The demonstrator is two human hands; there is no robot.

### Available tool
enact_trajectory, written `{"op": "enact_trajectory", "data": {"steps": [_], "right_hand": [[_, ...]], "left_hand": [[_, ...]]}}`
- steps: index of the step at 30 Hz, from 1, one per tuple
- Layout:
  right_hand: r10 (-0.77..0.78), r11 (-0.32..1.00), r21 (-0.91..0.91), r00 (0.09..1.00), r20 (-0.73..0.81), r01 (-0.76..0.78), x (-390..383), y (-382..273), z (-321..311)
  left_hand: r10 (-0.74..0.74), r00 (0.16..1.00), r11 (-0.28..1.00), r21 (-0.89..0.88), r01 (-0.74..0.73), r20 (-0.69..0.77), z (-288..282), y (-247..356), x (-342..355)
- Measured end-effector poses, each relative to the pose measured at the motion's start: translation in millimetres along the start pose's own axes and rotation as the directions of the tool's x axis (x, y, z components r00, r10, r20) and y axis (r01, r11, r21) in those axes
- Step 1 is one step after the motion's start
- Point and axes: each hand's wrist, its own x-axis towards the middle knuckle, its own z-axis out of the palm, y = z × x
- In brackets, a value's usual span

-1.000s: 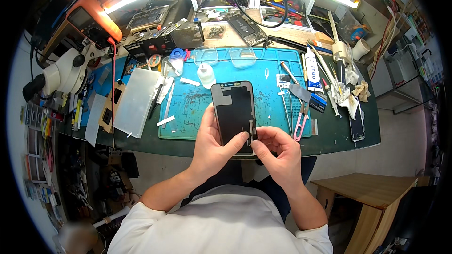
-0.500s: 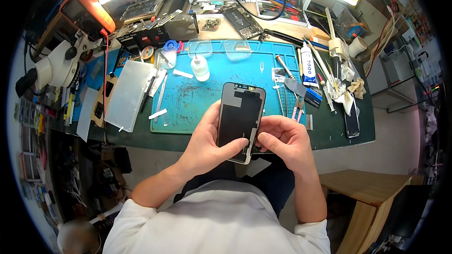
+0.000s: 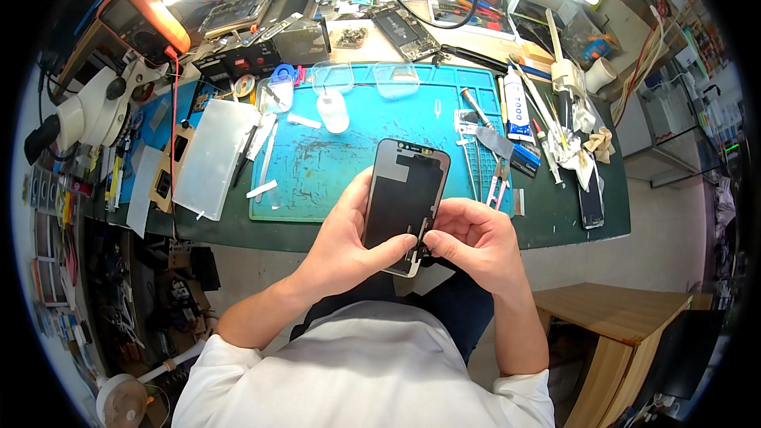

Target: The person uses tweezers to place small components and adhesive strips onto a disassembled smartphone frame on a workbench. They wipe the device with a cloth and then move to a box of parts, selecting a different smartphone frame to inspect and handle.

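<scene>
A phone screen (image 3: pixel 400 198) is held above my lap at the near edge of the bench, its dark inner side facing up. My left hand (image 3: pixel 349 226) grips it along the left edge, with the thumb laid across the lower part. At the lower right edge of the screen, my right hand (image 3: pixel 476 242) has thumb and fingers pinched together beside a narrow strip. What sits between those fingertips is too small and dark to make out. Beyond the screen lies a blue work mat (image 3: pixel 357 162), partly covered by the hands and screen.
On the mat stand a white bottle (image 3: pixel 333 111) and clear plastic trays (image 3: pixel 396 79). Tweezers (image 3: pixel 498 182), a glue tube (image 3: pixel 517 107) and a syringe (image 3: pixel 547 154) lie to the right. A translucent plastic case (image 3: pixel 216 160), microscope (image 3: pixel 87 115) and orange multimeter (image 3: pixel 143 20) are left.
My right thumb and fingers have moved left against the screen's lower right edge and closed together. The left hand keeps its grip, and the view has shifted slightly.
</scene>
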Motion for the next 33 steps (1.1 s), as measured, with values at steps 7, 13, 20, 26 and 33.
{"op": "enact_trajectory", "data": {"steps": [7, 13, 20, 26, 33], "right_hand": [[-0.010, 0.999, -0.044, 0.999, -0.033, 0.008, -1.1, -0.1, 2.9], [-0.024, 0.997, -0.074, 0.997, -0.069, 0.019, -2.1, 1.7, 5.9], [-0.031, 0.993, -0.116, 0.996, -0.087, 0.021, -2.8, 0.8, 7.5], [-0.034, 0.992, -0.128, 0.994, -0.102, 0.021, -4.8, 2.4, 7.3], [-0.046, 0.989, -0.147, 0.994, -0.103, 0.031, -5.4, 3.1, 6.1]], "left_hand": [[-0.013, 1.000, 1.000, -0.002, 0.013, -0.013, 1.3, 1.0, -0.8], [-0.004, 1.000, 1.000, 0.021, 0.005, -0.016, 1.7, 1.6, -1.4], [0.003, 1.000, 0.998, 0.061, -0.004, 0.012, -1.9, -0.5, -2.1], [0.041, 0.999, 0.994, 0.099, -0.040, -0.014, 2.9, -0.3, -2.4], [0.048, 0.999, 0.991, 0.129, -0.046, -0.011, 2.3, -1.9, -2.1]]}}
